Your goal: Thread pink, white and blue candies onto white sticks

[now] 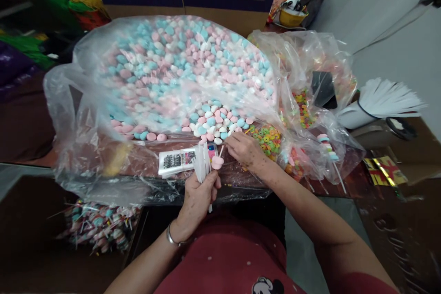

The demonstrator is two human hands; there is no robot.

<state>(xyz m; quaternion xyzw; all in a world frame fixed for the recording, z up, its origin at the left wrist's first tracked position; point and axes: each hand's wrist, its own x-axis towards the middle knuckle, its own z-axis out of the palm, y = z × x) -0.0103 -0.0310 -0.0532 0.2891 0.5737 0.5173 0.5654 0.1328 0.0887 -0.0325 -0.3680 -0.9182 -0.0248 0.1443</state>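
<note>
My left hand [200, 190] is closed around a bundle of thin white sticks [202, 163]. A pink marshmallow [217, 162] is threaded on one stick just above the thumb. At the front edge of the loose marshmallows [217, 119], in pink, white and blue, my right hand [245, 149] has its fingers bent together. Whatever lies between those fingertips is hidden. Colourful ring-shaped gummies [267, 138] lie right beside that hand. Behind the sticks rests a stack of printed clear wrappers [177, 161].
A large clear bag [148, 59] of marshmallows fills the back. To the right stand a bundle of white sticks [382, 98] and a finished-looking candy skewer [327, 147]. A box at lower left holds many wrapped skewers [99, 225]. Gold packets [386, 170] lie far right.
</note>
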